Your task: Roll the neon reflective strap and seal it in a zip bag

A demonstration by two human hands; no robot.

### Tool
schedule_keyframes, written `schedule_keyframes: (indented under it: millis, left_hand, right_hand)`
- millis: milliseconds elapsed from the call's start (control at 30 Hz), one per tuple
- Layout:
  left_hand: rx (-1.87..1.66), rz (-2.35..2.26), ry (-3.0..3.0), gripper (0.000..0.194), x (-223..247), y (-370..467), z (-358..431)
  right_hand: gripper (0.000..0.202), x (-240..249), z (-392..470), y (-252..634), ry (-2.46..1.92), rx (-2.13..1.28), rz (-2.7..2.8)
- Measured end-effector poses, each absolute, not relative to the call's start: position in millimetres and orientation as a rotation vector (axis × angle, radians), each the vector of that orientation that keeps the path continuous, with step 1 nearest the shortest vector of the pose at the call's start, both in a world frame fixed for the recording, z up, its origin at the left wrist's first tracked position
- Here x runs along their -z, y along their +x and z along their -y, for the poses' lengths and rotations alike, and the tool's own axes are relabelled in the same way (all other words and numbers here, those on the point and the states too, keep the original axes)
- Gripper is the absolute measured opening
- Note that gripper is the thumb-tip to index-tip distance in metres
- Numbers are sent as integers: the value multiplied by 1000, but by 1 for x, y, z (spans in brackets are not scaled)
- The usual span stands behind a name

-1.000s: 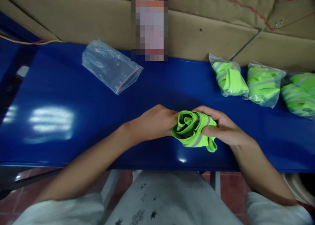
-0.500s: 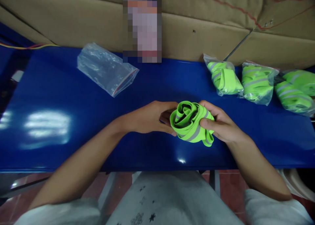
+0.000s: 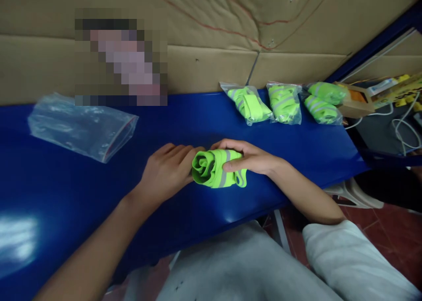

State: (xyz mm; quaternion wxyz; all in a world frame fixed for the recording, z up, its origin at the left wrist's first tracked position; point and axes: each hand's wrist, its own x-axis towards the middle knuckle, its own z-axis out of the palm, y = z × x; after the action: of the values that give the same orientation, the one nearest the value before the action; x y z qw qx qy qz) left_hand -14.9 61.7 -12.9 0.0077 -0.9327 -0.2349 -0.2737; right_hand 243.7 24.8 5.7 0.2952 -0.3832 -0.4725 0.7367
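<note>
A neon-yellow reflective strap (image 3: 219, 178) with grey bands is wound into a loose roll just above the blue table. My right hand (image 3: 242, 158) grips it from the right, thumb across the front and fingers behind. A small loop hangs from its lower right end. At the roll's left end, my left hand (image 3: 171, 167) is closed with curled fingers against it; its fingertips are partly hidden. To the left lies a clear zip bag (image 3: 82, 127) with a red seal line, flat and with nothing visible inside.
Along the table's back edge stand clear bags of similar straps: one bag (image 3: 249, 105), a second bag (image 3: 284, 103) and more bagged straps (image 3: 321, 103). A cardboard box (image 3: 358, 101) and white cables (image 3: 404, 129) are at the right. A brown padded panel (image 3: 198, 70) rises behind the blue table (image 3: 165, 248).
The view has swung to the right, showing the box and cables. The roll has turned more sideways, its coiled end facing left. My left hand has turned, with its knuckles now uppermost.
</note>
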Motion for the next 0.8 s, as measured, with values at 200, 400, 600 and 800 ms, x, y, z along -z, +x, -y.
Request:
schedule_keyframes:
  millis: [200,400,600,800]
  left_hand:
    - [969,386,-2593,13,0,-16,-57]
    - [989,333,-2511,9,-8,-16,-51]
    - [977,441,-2737,24,-9,-21,-51]
    - [926,485,-2806,24,-5,-23,-54]
  right_hand:
    - [45,-15,-22,248,-902,-1983,1369]
    - [52,-17,-20,253,-825,-2123,1371]
    - [49,-17,-24,251,-809,-2068,1363]
    - [50,-15,-24,250,-823,-2079,1337]
